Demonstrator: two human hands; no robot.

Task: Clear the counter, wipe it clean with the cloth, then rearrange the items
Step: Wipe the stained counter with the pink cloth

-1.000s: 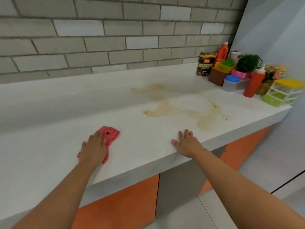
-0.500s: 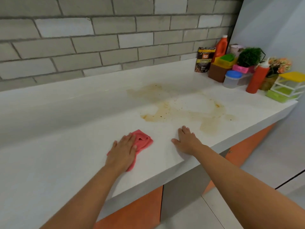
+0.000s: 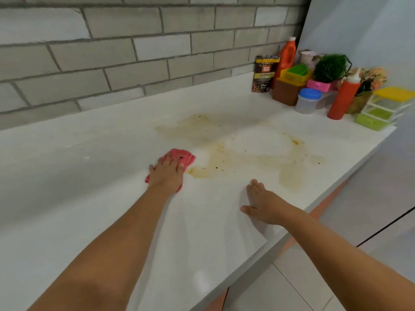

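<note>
From the head view, the left hand [image 3: 167, 173] lies palm down on a crumpled pink cloth [image 3: 182, 155], fingers spread and pressing it flat against the white counter [image 3: 89, 176] rather than curling round it. The cloth sits near the middle of the counter, just left of a wide yellowish-brown stain [image 3: 247, 154] speckled with dark crumbs. Its right edge is close to the stain's near-left tip.

The right hand [image 3: 262, 204] rests flat on the counter near the front edge, fingers straight and holding nothing, just near of the stain.

At the far right end stand a dark granules pouch [image 3: 265, 74], an orange bottle [image 3: 286, 53], a blue-lidded jar [image 3: 307, 101], a red squeeze bottle [image 3: 342, 98], a green plant [image 3: 330, 67] and stacked yellow and green drawers [image 3: 384, 108]. They are grouped close together against a grey brick wall [image 3: 134, 52].
</note>
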